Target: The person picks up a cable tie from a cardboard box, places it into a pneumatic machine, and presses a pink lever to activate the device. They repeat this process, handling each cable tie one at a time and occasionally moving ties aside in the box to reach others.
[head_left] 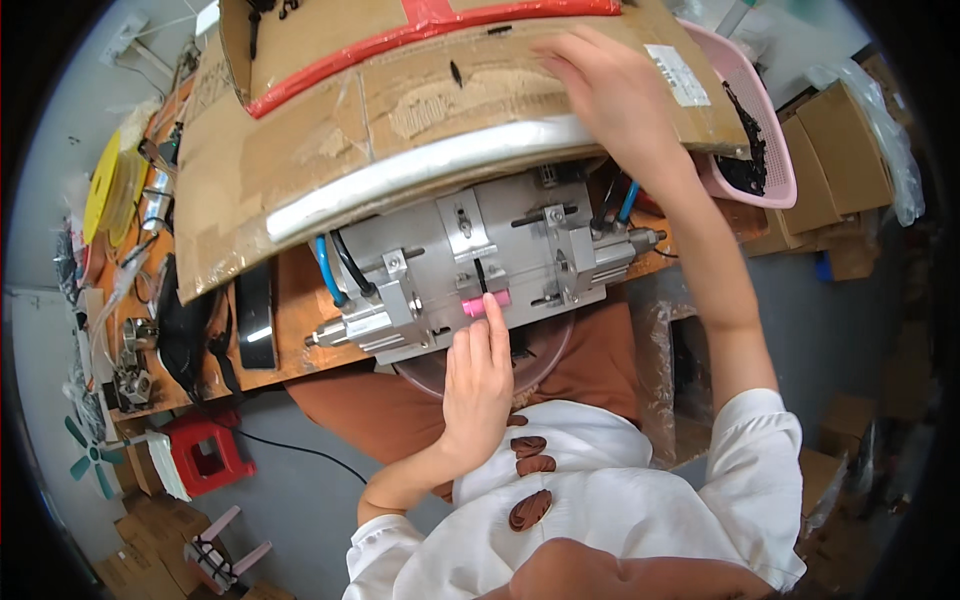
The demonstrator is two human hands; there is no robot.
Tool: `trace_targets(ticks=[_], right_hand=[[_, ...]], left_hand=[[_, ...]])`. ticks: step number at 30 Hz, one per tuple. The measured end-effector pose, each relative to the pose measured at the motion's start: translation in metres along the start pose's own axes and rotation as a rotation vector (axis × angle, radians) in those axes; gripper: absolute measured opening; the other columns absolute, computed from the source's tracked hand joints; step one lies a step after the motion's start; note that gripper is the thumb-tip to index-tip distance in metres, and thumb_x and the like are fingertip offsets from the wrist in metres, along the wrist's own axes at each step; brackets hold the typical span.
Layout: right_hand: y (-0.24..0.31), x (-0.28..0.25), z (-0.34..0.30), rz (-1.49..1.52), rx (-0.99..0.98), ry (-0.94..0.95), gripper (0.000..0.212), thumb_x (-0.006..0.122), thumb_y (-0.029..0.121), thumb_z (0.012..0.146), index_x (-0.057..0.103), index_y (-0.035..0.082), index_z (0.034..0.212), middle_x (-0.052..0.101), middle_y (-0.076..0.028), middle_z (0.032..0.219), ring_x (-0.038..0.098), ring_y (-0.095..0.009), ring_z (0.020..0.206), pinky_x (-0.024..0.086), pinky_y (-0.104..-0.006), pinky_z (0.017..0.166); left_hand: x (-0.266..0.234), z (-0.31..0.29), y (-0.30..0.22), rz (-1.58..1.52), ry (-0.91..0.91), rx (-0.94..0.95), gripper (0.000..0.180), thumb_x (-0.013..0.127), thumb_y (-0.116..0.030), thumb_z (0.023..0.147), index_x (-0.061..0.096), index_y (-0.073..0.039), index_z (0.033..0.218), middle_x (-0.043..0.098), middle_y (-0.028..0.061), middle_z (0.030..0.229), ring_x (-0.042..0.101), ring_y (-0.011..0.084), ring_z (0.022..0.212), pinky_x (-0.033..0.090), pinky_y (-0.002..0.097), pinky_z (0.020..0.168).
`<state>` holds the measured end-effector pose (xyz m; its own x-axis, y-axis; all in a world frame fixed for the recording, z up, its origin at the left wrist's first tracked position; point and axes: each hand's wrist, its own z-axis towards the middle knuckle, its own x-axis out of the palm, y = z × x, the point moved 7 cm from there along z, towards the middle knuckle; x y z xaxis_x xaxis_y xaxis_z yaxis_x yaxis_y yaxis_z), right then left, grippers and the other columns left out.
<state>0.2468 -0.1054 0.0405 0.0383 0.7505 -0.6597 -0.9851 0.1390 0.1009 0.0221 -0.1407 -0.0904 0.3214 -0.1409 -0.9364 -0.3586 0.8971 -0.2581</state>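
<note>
- Stretches the white-sleeved right arm [735, 290] far forward, leaning leftward toward the wrist.
- Turns the back of the bare right hand [615, 90] upward, with fingers bent and directed left.
- Keeps the white-sleeved left arm [405, 487] nearer the torso, angled inward.
- Points the bare left hand [478, 380] forward, extending the straight index finger [496, 325] beyond the other, closely gathered fingers.

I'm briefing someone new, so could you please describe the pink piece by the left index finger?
Find the silvery metal machine in front of the cardboard sheet. Near the middle of its front edge, the left hand rests an index finger on a short pink piece. Its bright colour sets it apart from the grey metal and thin black strip beside it.
</note>
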Motion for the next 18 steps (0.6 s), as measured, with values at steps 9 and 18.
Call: trace_targets(ticks=[9,18], right_hand=[[-0.019,0.091,0.062,0.188,0.146,0.483,0.014,0.066,0.013,0.082,0.062,0.001,0.086,0.064,-0.017,0.087,0.062,-0.036,0.083,0.049,-0.0417,0.074],[0.011,0.075,0.027,0.042,-0.001,0.393,0.004,0.057,0.0,0.078,0.056,-0.002,0.081,0.059,-0.021,0.086,0.058,-0.039,0.089,0.047,-0.0462,0.076]], left_hand=[[-0.054,0.0,0.035,-0.163,-0.222,-0.068,0.071,0.071,0.003,0.072,0.044,0.001,0.137,0.055,0.0128,0.101,0.051,0.0278,0.089,0.044,0.0372,0.079],[-0.083,0.019,0.051,-0.21,-0.29,-0.032,0.063,0.067,0.007,0.074,0.048,0.002,0.134,0.054,0.013,0.097,0.05,0.0274,0.087,0.043,0.037,0.078]])
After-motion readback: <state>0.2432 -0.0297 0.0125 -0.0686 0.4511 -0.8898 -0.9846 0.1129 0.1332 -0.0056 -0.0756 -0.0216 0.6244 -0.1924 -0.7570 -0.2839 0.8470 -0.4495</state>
